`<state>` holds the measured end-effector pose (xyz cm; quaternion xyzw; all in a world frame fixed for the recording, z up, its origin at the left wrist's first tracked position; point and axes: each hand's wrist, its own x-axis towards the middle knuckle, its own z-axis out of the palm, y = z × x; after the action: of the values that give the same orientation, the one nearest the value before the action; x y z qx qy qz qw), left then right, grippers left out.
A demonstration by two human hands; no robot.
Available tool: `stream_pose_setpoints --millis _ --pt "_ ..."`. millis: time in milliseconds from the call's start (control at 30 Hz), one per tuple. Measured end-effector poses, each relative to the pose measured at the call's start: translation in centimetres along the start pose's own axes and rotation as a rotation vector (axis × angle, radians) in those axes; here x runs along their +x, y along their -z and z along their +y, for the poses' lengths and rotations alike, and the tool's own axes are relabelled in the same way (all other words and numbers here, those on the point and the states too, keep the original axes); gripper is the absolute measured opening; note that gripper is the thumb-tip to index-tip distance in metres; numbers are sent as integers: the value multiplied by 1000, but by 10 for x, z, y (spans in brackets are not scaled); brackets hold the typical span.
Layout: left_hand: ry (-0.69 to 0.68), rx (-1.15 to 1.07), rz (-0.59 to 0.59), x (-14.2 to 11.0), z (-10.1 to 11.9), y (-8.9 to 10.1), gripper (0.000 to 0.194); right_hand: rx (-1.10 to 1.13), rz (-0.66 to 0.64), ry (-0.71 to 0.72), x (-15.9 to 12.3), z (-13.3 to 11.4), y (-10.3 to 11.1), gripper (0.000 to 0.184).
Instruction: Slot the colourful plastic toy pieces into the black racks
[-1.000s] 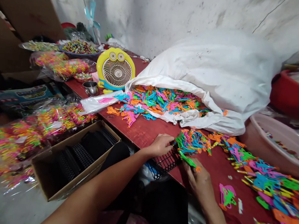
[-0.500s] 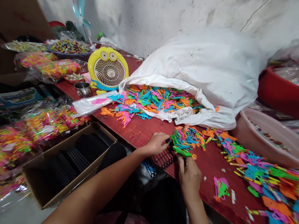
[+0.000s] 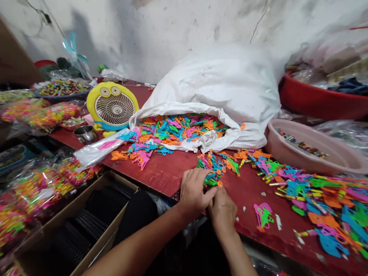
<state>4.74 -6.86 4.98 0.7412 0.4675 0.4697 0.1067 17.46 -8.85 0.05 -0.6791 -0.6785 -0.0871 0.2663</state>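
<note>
My left hand (image 3: 194,192) is cupped at the red table's front edge, fingers bent down against a small heap of bright plastic toy pieces (image 3: 212,161). A sliver of black plastic mesh (image 3: 175,194) shows beside it; the rest lies hidden under the hand. Close by on the right, my right hand (image 3: 223,208) is closed, its thumb side touching or nearly touching the left thumb. What either hand grips is hidden. An orange disc (image 3: 220,184) sits just above the right knuckles. Behind the heap, a white sack (image 3: 214,78) spills more of the same pieces.
A yellow fan (image 3: 113,107) and metal cup (image 3: 85,134) stand to the left. Below is a carton (image 3: 108,244) of black mesh parts beside bagged toys (image 3: 44,186). Rightward are a pink basin (image 3: 316,159), a red basin (image 3: 330,98) and a long spread of loose pieces (image 3: 322,200).
The view has turned right and tilted up. My left hand has moved over the black mesh, covering most of it, and come together with my right hand, which has closed up.
</note>
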Motion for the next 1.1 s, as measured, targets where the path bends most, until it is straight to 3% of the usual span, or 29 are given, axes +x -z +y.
stream_pose_setpoints --millis 133,400,633,733,867,1100 --pt "-21 25 2 6 -1 -4 24 91 -75 -11 1 2 2 27" --pt "-138 8 -185 20 -9 18 32 465 -154 -87 5 20 -1 18" --pt "-236 92 -188 38 -8 20 16 659 -332 -227 23 40 5 13" --pt "-269 165 -259 46 -2 19 10 574 -258 -254 32 47 3 16" --pt "-276 241 -322 54 6 19 10 484 -95 -185 47 57 -7 42" --pt "-215 226 -346 61 8 17 8 514 -184 -84 59 64 -18 31"
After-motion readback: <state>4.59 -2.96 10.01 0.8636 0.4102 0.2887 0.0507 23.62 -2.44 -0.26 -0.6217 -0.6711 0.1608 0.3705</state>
